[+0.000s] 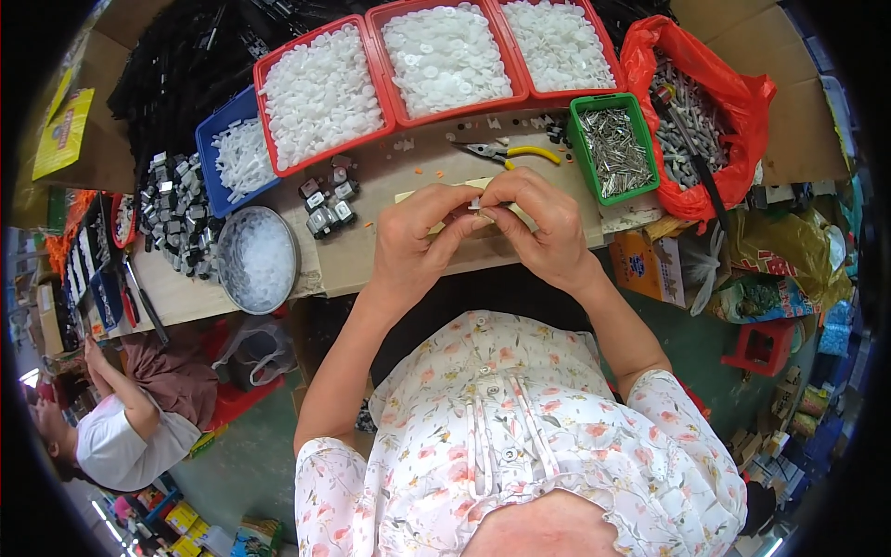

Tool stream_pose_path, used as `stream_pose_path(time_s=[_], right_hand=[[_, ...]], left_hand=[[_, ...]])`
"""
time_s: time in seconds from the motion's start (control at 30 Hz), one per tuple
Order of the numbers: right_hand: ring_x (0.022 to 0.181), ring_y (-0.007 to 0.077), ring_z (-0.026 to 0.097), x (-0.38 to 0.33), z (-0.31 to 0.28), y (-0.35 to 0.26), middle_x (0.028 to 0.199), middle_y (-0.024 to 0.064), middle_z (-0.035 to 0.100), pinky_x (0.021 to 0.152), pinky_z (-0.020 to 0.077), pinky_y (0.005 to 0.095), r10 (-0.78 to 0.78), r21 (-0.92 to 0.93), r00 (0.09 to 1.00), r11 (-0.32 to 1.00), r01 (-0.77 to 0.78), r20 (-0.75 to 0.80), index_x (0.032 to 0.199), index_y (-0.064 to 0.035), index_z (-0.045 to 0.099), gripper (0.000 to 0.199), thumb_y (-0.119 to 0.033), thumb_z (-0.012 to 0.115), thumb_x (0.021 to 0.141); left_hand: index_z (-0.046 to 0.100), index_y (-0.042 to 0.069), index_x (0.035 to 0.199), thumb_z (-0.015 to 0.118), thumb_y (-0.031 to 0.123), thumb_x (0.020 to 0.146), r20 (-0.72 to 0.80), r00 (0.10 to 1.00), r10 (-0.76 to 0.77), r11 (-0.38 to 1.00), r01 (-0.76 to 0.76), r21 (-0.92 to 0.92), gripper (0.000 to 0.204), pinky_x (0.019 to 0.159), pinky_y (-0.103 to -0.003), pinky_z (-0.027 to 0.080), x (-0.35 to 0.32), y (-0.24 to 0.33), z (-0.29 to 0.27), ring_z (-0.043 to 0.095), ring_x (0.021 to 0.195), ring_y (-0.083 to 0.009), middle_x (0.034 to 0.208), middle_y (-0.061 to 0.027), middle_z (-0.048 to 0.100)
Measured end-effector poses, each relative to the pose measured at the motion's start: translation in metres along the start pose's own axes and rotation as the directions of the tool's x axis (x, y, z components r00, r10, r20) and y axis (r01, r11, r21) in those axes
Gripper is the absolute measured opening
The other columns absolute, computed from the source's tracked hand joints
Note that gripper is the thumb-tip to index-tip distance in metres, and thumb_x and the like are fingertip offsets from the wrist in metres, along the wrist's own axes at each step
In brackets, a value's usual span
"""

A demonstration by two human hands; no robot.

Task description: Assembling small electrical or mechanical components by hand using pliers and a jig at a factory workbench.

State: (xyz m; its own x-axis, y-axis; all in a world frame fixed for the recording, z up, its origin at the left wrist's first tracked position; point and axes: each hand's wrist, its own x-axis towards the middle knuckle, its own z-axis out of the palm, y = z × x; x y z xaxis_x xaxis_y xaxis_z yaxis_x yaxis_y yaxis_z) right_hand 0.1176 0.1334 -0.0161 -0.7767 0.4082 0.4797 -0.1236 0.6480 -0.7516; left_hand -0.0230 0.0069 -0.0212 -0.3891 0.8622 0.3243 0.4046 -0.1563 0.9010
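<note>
Pinched between both hands: left hand (416,239), right hand (541,226) clamp small white part (477,203); yellow-handled pliers (509,152) beyond.

**What the view leaves unseen**

The small pale piece (475,203) pinched between the left hand (418,243) and the right hand (538,227) is nearly all covered by fingertips; its kind cannot be told. The cream strip (408,196) under the hands shows only its end at 9 o'clock of them. At 12 o'clock, the three red trays (369,56) are cut at their far rims by the dark border. The black parts (186,65) at 11 o'clock blur into one mass. The red bag (733,93) at 2 o'clock hides much of its grey contents. At 8 o'clock, another person (121,436) is cut off by the edge.
</note>
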Motion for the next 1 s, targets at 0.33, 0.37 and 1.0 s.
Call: stream_pose_path(time_s=[0.33, 0.37, 1.0], right_hand=[[0.082, 0.0312, 0.064, -0.004, -0.002, 0.003, 0.089, 0.0131, 0.064, 0.072, 0.0502, 0.0374, 0.041, -0.014, 0.994, 0.999, -0.040, 0.104, 0.094, 0.0011, 0.061, 0.013, 0.004, 0.068, 0.084], [0.082, 0.0312, 0.064, -0.004, -0.003, 0.004, 0.089, 0.0131, 0.064, 0.072, 0.0502, 0.0374, 0.042, -0.012, 0.994, 0.999, -0.041, 0.102, 0.094, 0.0011, 0.061, 0.013, 0.004, 0.068, 0.084], [0.096, 0.0308, 0.060, 0.006, 0.018, 0.014, 0.102, 0.0098, 0.062, 0.084, 0.0446, 0.0405, 0.003, -0.322, 0.986, 0.945, 0.052, 0.167, 0.094, -0.0024, 0.064, 0.012, -0.002, 0.069, 0.083]], left_hand=[[0.068, -0.001, 0.108, 0.076, 0.003, 0.082, 0.044, 0.998, 0.035, 0.988, -0.042, 0.151, 0.027, 0.063, -0.035, 0.051, -0.006, -0.006, 0.002, 0.066, 0.072, -0.0277, 0.086, -0.0140, 0.067], [0.068, -0.001, 0.108, 0.076, 0.003, 0.082, 0.047, 0.998, 0.034, 0.987, -0.041, 0.153, 0.027, 0.063, -0.035, 0.051, -0.007, -0.007, 0.003, 0.066, 0.072, -0.0277, 0.086, -0.0140, 0.067], [0.073, 0.009, 0.106, 0.082, 0.011, 0.073, 0.074, 0.943, 0.323, 0.691, -0.289, 0.662, 0.034, 0.087, -0.044, 0.048, -0.037, -0.030, -0.004, 0.058, 0.107, -0.0307, 0.112, -0.0084, 0.063]])
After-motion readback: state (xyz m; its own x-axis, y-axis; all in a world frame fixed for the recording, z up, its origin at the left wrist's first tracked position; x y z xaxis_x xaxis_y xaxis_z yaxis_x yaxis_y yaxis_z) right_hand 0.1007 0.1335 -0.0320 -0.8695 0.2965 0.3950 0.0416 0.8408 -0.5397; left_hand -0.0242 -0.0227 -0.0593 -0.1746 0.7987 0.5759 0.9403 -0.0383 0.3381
